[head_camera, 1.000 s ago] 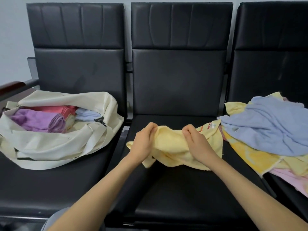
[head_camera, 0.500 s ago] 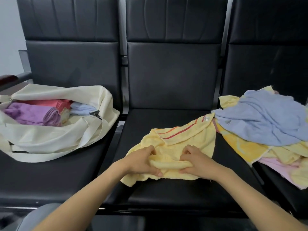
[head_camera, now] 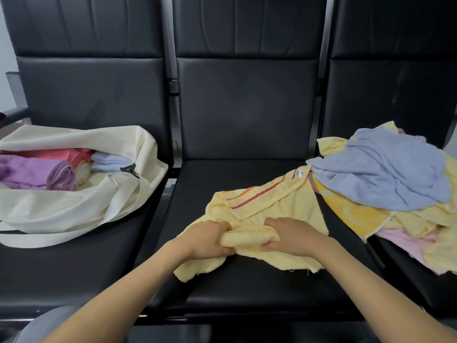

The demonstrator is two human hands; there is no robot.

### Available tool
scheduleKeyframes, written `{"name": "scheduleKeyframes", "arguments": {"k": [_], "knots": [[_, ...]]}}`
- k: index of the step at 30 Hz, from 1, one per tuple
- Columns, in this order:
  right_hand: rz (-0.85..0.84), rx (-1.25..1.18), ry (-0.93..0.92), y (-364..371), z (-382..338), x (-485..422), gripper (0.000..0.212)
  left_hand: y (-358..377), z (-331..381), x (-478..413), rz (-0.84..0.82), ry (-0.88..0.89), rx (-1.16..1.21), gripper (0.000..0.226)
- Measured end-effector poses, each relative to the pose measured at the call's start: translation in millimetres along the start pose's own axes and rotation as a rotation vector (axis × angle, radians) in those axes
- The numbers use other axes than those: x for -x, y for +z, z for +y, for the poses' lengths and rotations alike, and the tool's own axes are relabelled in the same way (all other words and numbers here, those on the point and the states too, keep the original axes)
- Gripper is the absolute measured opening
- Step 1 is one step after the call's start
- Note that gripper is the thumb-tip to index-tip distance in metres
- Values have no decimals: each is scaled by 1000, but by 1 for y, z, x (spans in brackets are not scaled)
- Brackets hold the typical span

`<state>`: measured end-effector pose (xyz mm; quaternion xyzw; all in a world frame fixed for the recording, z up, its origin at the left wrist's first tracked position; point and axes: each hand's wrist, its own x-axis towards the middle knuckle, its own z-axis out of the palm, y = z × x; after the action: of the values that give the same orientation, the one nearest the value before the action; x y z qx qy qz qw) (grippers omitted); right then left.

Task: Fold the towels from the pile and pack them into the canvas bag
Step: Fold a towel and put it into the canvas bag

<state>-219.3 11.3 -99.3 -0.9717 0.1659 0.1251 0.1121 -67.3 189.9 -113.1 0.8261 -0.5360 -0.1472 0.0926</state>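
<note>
This looks like a waiting area — the sort found in a clinic, station or public hall. Three black padded seats (head_camera: pixel 247 125) stand joined in one row, each with a tall stitched backrest, with metal frame posts (head_camera: pixel 170 82) between them. A dark armrest (head_camera: pixel 12 115) ends the row at the left, and a plain pale wall (head_camera: pixel 6 58) shows behind — no household furniture.

A row of three black padded seats (head_camera: pixel 237 280) carries the canvas bag (head_camera: pixel 74 206) at nine o'clock, a yellow towel (head_camera: pixel 272 209) centrally, and the towel pile (head_camera: pixel 385 179) at three o'clock.
</note>
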Motion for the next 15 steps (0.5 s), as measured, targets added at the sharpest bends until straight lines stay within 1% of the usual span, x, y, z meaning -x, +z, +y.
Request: {"name": "scheduleKeyframes", "arguments": {"k": [2, 4, 6, 8, 10, 12, 15], "knots": [[7, 38, 0, -3, 3, 0, 52, -1, 0, -5, 16, 18, -48, 39], [0, 40, -32, -3, 7, 0, 46, 1, -1, -12, 34, 86, -75, 37], [-18, -49, -22, -3, 12, 1, 31, 2, 1, -15, 0, 118, -3, 35], [-12, -101, 28, -5, 17, 2, 26, 3, 5, -16, 25, 78, 34, 32], [-25, -99, 92, -6, 21, 1, 31, 3, 8, -15, 68, 18, 35, 37], [-52, -94, 147, -4, 22, 0, 36, 3, 10, -15, 50, -35, 27, 42], [-5, 50, 159, -1, 20, -5, 44, 1, 11, -16, 18, -44, -44, 36]]}}
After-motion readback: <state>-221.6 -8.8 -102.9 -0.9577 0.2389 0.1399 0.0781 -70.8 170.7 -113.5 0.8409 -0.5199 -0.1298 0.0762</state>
